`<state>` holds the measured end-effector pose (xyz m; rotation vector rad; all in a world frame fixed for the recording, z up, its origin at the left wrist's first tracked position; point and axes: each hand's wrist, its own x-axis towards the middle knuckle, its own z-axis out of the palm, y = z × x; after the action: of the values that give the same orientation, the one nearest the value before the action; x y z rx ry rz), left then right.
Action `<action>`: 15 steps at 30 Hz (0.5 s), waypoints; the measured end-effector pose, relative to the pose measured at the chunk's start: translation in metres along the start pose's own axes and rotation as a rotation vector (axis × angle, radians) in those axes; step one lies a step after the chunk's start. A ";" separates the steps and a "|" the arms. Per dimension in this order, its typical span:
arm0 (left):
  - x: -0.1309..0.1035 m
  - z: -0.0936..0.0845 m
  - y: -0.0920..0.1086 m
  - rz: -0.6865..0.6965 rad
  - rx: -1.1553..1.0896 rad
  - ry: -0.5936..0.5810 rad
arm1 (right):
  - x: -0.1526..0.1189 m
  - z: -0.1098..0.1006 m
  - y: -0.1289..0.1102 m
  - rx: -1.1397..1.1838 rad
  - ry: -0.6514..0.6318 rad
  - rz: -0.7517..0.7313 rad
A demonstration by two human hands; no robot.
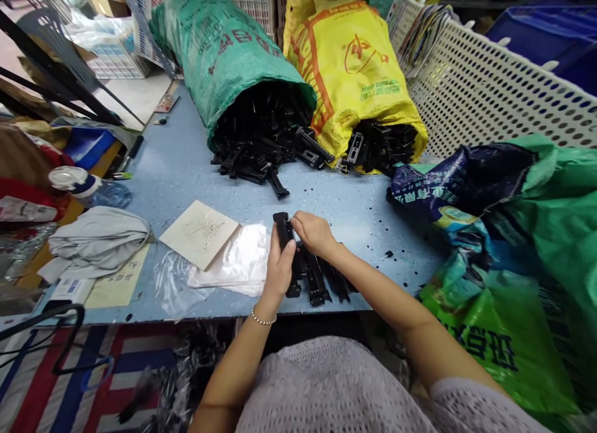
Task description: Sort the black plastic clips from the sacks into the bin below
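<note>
While hands (280, 268) meet at a black part (282, 232), blue tabletop (163, 165), sacks (233, 47), crate (489, 75).

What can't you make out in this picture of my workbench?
Head view: whether the right hand holds anything, hidden by its curled fingers.
Head view: the underside of the held black part, covered by the left hand.
Head view: the far inside of the teal sack, hidden by the sack itself.
Head view: bits on the square board, too small to identify.

A workshop: blue worktable (163, 159), sacks (233, 47) of black parts (254, 162), perforated crate (494, 72).
</note>
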<state>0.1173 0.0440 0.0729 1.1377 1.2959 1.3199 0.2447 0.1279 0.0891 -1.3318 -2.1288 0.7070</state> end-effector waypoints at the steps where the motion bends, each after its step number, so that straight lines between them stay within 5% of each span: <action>1: -0.001 -0.001 -0.001 0.015 0.017 0.023 | 0.007 0.003 0.000 0.087 -0.042 0.027; 5: 0.004 -0.013 0.001 -0.041 -0.009 0.096 | -0.004 0.009 -0.003 0.417 -0.229 0.056; 11: 0.014 -0.022 0.013 -0.232 -0.207 0.078 | -0.080 0.022 -0.007 -0.047 -0.292 -0.182; 15: 0.014 -0.034 0.000 -0.197 -0.073 0.131 | -0.071 0.021 0.004 0.050 -0.505 -0.120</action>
<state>0.0819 0.0533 0.0724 0.8622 1.4047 1.3005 0.2600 0.0611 0.0595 -1.0658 -2.5316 1.1313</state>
